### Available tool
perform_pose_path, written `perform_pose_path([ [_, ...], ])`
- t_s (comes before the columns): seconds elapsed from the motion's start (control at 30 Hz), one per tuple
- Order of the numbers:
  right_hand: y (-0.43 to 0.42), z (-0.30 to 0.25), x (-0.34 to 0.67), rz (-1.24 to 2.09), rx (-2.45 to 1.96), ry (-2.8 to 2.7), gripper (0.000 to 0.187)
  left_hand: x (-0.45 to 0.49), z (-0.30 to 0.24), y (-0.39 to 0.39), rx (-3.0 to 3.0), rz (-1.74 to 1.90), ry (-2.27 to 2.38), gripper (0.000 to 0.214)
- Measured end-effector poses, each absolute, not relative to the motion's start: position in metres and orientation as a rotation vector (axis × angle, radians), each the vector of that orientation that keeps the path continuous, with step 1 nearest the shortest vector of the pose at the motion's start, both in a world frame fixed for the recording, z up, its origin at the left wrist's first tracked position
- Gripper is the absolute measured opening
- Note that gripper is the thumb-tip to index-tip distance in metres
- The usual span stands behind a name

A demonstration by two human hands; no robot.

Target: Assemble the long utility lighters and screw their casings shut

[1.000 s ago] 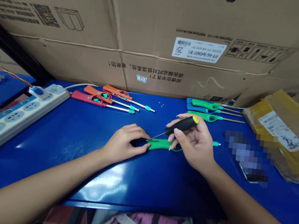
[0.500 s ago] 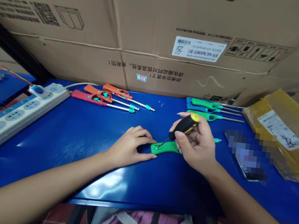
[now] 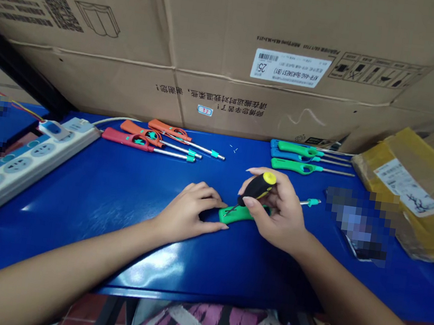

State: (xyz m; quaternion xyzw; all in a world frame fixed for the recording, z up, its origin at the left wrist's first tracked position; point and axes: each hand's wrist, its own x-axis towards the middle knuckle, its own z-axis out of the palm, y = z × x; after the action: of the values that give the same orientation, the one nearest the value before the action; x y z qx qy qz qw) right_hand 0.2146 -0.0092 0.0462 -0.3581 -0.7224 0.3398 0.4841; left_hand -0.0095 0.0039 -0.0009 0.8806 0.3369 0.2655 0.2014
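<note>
A green long-necked lighter (image 3: 236, 215) lies flat on the blue table, its metal tube and teal tip (image 3: 311, 202) pointing right. My left hand (image 3: 186, 212) rests on the table at the handle's left end, thumb and forefinger pinching around that end. In my right hand (image 3: 278, 210) is a black-and-yellow screwdriver (image 3: 257, 187), gripped at its handle and tilted. Its tip meets the lighter's handle near the left end. The right hand covers the middle of the lighter, so the trigger area is mostly hidden.
Red (image 3: 126, 139) and orange lighters (image 3: 171, 129) lie at back left. Green (image 3: 290, 165) and blue ones lie at back right. A power strip (image 3: 20, 168) stands left; a phone (image 3: 356, 226) and taped parcel (image 3: 405, 192) are right. A large carton (image 3: 217, 40) walls the back.
My right hand and the screwdriver have shifted slightly left and down, exposing more of the lighter's metal tube. My left hand stays in place at the lighter's end.
</note>
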Motion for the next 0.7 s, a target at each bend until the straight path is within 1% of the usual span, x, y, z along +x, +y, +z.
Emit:
perform_pose_path([
  [0.2, -0.0088, 0.0420, 0.2143, 0.797, -0.869, -1.807, 0.041, -0.0097, -0.0007, 0.0043, 2.463, 0.745, 0.938, 0.037],
  [0.4, -0.0066, 0.0359, 0.2152, 0.723, -0.763, -1.822, 0.060, -0.0096, -0.0004, 0.0040, 2.466, 0.731, 0.946, 0.037],
  [0.6, -0.0045, 0.0414, 0.2215, 0.794, -0.721, -1.862, 0.055, -0.0103, 0.0004, 0.0043, 2.457, 0.713, 0.953, 0.036],
  [0.7, 0.0005, 0.0444, 0.2221, 0.588, -0.715, -1.866, 0.054, -0.0104, -0.0003, 0.0044, 2.459, 0.719, 0.950, 0.037],
])
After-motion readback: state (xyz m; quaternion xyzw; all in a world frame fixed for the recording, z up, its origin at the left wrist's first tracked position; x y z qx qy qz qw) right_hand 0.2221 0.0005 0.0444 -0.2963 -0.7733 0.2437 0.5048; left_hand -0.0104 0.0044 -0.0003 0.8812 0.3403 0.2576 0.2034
